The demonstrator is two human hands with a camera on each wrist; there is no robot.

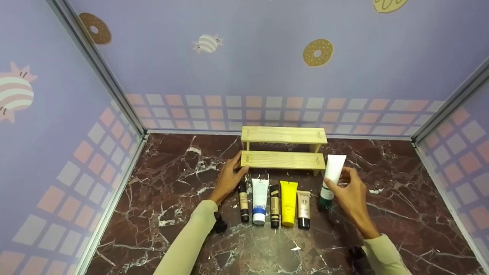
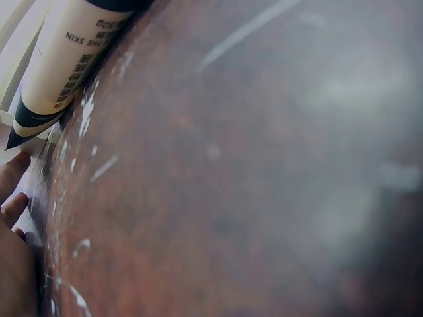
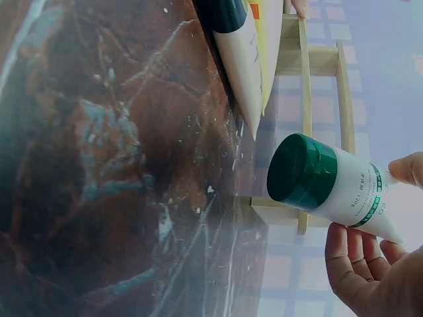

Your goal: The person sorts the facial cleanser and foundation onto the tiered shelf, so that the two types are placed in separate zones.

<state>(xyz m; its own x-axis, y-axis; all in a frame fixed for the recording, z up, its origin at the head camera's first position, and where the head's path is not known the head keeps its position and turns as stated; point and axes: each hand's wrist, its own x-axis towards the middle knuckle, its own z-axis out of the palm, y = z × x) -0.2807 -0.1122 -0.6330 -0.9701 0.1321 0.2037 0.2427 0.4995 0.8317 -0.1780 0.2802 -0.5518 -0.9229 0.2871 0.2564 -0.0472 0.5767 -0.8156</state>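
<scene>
Head view: right hand (image 1: pixel 351 194) pinches a green-capped white tube (image 1: pixel 331 176) beside a wooden shelf (image 1: pixel 282 159), while left hand (image 1: pixel 228 178), fingers straight, touches the shelf's end.

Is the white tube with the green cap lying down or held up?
Held up: the right hand grips the white tube, green cap down.

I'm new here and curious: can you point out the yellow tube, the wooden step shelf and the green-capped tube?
yellow tube (image 1: pixel 289 202), head view, middle of its body
wooden step shelf (image 1: pixel 282 159), head view, top of the lower step
green-capped tube (image 3: pixel 303 172), right wrist view, on its green cap
</scene>
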